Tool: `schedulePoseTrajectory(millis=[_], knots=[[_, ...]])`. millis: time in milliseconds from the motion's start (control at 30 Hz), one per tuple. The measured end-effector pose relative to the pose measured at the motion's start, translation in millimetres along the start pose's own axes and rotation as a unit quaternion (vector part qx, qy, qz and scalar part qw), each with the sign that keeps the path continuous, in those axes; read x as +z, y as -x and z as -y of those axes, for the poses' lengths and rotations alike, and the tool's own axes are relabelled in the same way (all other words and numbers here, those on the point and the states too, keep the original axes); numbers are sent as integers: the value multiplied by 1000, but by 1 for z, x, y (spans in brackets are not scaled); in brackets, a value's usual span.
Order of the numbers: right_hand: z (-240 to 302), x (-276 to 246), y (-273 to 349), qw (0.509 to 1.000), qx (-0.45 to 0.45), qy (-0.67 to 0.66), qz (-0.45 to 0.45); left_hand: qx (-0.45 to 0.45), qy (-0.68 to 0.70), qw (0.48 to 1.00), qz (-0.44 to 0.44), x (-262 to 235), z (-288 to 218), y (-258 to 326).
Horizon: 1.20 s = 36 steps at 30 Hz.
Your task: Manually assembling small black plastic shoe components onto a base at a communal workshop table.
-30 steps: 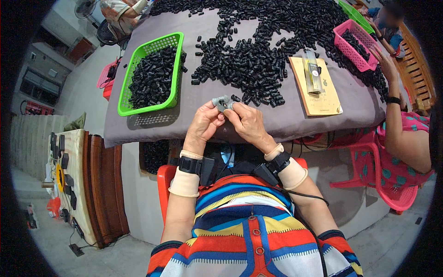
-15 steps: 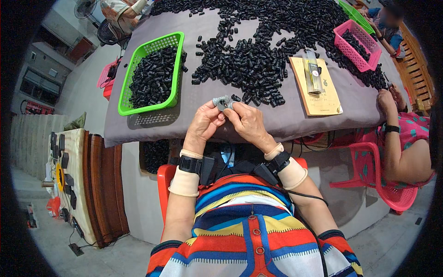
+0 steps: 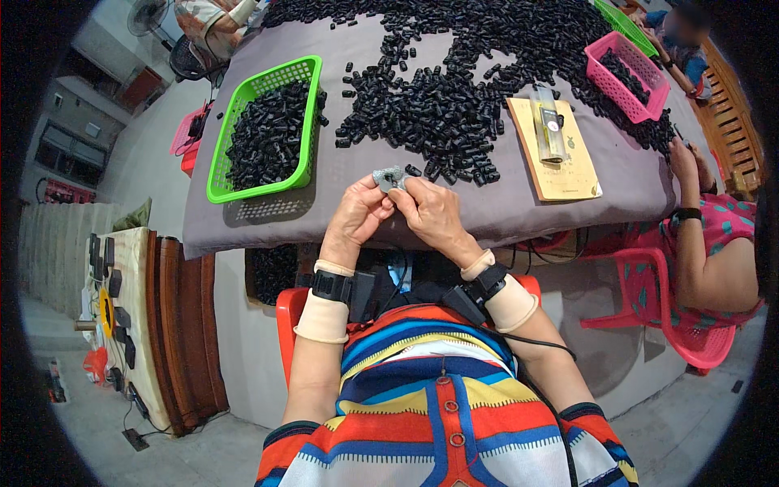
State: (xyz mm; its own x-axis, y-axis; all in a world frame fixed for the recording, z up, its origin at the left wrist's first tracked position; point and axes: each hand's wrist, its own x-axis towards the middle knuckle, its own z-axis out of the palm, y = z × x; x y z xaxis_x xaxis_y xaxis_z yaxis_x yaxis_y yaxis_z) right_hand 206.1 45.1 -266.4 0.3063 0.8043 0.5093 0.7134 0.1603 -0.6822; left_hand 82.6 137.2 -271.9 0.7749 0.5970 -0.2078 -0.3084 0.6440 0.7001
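Note:
Above the near edge of the cloth-covered table, my left hand (image 3: 362,211) and my right hand (image 3: 436,214) meet with fingers pinched. Between them is a small grey, speckled piece (image 3: 385,175) with a dark spot at its middle; whether it is cloth or metal I cannot tell. My left thumb and forefinger grip its left side, and my right thumb presses near the dark spot. Just beyond my right fingers, small black cylindrical parts (image 3: 422,122) lie heaped on the table. To the left, a green basket (image 3: 316,122) holds many more of them.
A yellow booklet (image 3: 568,183) with a clear-cased tool (image 3: 549,134) on it lies to the right. Farther right stand a pink basket (image 3: 596,77) of black parts and a seated person (image 3: 706,260) working at the table. A grey cloth (image 3: 276,223) covers the tabletop.
My hands have stayed almost in place around the grey piece, which has tilted slightly and shows more of its face. The neighbour's hand at the right has shifted a little.

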Motion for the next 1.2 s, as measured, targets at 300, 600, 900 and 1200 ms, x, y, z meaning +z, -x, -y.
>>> schedulePoseTrajectory(millis=[300,600,900,1200], knots=[[-1,3,0,1000,5,8,-14,-5,-14,1000,-2,-2,1,0],[-1,-3,2,1000,-7,-12,-6,-3,9,1000,14,-3,1,0],[4,-1,-3,1000,-4,-8,-20,0,0,1000,6,0,-3,0],[2,-8,0,990,79,-112,-38,13,-28,999,-29,11,-5,9]])
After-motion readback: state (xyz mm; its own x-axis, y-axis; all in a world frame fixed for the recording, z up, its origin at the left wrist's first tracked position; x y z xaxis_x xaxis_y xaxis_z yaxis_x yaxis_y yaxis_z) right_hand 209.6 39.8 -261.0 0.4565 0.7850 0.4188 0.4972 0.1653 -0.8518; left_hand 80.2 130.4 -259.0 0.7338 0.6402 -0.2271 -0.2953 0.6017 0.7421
